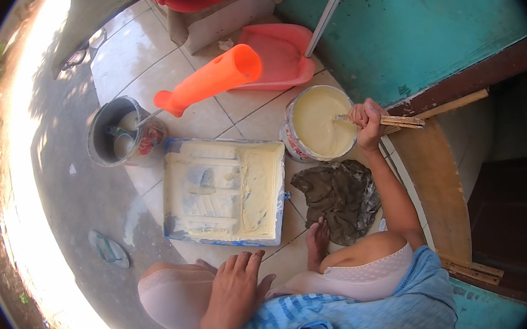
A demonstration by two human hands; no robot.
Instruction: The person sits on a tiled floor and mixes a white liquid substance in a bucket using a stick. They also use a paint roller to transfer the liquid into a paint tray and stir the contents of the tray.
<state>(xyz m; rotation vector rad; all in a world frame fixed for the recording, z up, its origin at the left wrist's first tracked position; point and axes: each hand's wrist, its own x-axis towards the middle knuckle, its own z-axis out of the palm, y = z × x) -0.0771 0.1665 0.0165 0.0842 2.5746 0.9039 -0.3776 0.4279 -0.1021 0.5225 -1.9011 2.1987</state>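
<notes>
My right hand is closed around a wooden stick, whose lower end dips into cream paint. The paint fills much of a round bucket on the tiles. My left hand rests on my left knee, empty, its fingers stretched out. In front of my knees lies a blue-edged paint tray, its ribbed inside coated with cream paint. Left of it, a grey bucket holds a tool with a bright orange handle; its lower end is hidden.
A crumpled dark cloth lies by my right foot. Behind the paint bucket stands a red dustpan with a metal pole, close to a teal wall. A flip-flop is on the concrete at left. Wooden boards stand at right.
</notes>
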